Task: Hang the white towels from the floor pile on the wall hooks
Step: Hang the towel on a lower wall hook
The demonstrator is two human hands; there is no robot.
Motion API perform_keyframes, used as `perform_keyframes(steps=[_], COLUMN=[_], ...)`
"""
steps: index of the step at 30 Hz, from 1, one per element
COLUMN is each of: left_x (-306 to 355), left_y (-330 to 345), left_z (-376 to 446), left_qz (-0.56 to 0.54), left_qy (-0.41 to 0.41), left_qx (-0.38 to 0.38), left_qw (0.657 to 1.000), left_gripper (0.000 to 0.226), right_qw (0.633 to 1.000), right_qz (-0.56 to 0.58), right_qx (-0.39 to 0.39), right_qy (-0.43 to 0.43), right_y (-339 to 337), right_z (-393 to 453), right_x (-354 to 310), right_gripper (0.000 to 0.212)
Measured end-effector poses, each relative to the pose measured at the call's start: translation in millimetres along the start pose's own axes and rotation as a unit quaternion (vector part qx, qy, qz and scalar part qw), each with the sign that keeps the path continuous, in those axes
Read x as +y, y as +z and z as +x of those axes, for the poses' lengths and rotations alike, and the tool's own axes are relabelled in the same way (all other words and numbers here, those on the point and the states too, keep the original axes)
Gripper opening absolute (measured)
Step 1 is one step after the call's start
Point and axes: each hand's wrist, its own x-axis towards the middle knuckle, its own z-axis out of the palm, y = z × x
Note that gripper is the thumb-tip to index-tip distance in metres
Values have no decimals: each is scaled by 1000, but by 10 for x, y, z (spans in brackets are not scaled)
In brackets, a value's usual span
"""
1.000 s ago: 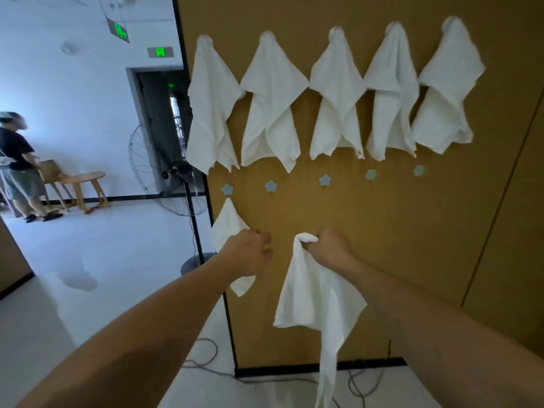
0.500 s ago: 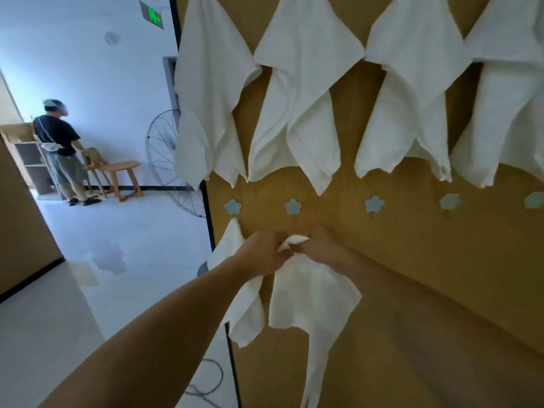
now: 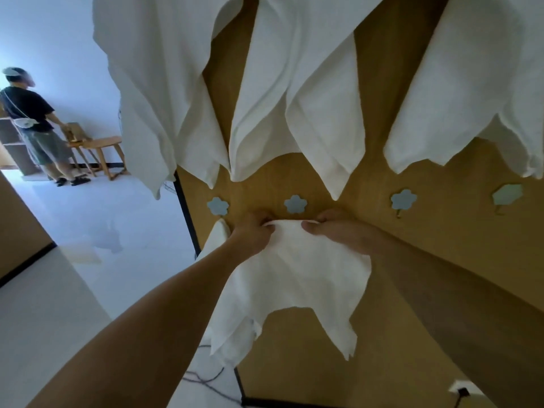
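Observation:
A white towel (image 3: 294, 269) hangs against the brown wall panel, its top edge stretched between both hands just under the second blue flower hook (image 3: 295, 204). My left hand (image 3: 253, 234) grips the towel's top left part. My right hand (image 3: 332, 231) pinches the top right part. Another white towel (image 3: 216, 237) hangs from the first flower hook (image 3: 217, 206), mostly hidden behind my left arm. Three larger white towels (image 3: 294, 92) from the upper row droop down above the hooks.
Two more flower hooks (image 3: 403, 199) stand bare to the right. The panel's black edge (image 3: 185, 213) lies left of the hooks. A person (image 3: 32, 122) stands by a wooden stool far left. Cables (image 3: 206, 381) lie on the floor; a wall socket (image 3: 462, 391) sits low right.
The view has moved closer to the wall. My hands have spread apart along the towel's top edge and lifted it up to just below the second lower hook.

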Motion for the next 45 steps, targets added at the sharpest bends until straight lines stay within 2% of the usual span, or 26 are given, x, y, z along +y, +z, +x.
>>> perform_keyframes(steps=[3,6,9,13,19,23,25,28,30,32,38,42,45], left_x=[11,-45,-89,-134,-220,-196,-168,-159,-178,-215,-213,-258,-256], left_y=[16,34,117,261,458,588,629,624,615,620,733,766,812], left_z=[130,251,299,309,280,113,52,35,23,5,-31,28,53], left_qz=[-52,-62,-24,-32,-11,-44,-33,-24,-23,-30,-42,-13,-6], left_qy=[1,35,98,134,134,157,179,183,183,186,206,209,198], left_qx=[-5,26,96,126,142,170,179,188,178,171,185,190,206], left_qw=[999,997,990,982,981,972,967,965,967,967,960,959,958], left_gripper=[14,27,34,30,27,16,17,19,21,25,46,33,31], right_qw=[994,987,971,945,954,957,953,928,899,881,884,881,878], right_qz=[69,54,49,5,38,84,57,-45,-90,-119,-73,-124,-110], right_qx=[86,145,220,302,284,271,286,343,376,383,375,384,406], right_qy=[-12,-42,-83,-122,-81,-57,-79,-140,-205,-251,-270,-248,-227], right_y=[31,108,239,378,482,576,633,744,802,854,906,901,948], right_z=[123,175,254,343,416,373,330,274,252,254,253,312,344], right_x=[45,80,151,247,376,384,372,400,445,505,566,580,536], right_gripper=[30,30,50,51,48,54,52,26,16,17,34,32,30])
